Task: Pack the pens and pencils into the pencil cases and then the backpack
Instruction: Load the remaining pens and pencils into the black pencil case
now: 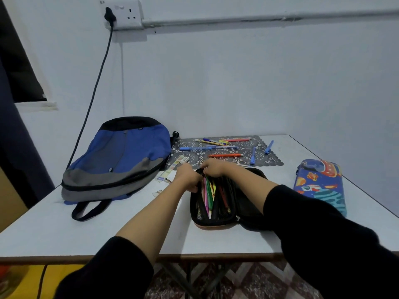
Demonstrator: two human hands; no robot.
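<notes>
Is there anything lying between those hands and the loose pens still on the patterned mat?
Nothing visible does. Both the left hand and right hand are at the far end of the open black pencil case; the loose pens lie just beyond on the mat, with only bare surface between.

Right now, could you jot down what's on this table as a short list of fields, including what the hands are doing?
black case: open, pens and pencils inside
left hand: at the case's far end
right hand: at the same end, fingers curled on its edge
loose pens: scattered on the patterned mat, unpacked
space case: closed, at the right
backpack: lying flat at the left; whether it is zipped is unclear
</notes>
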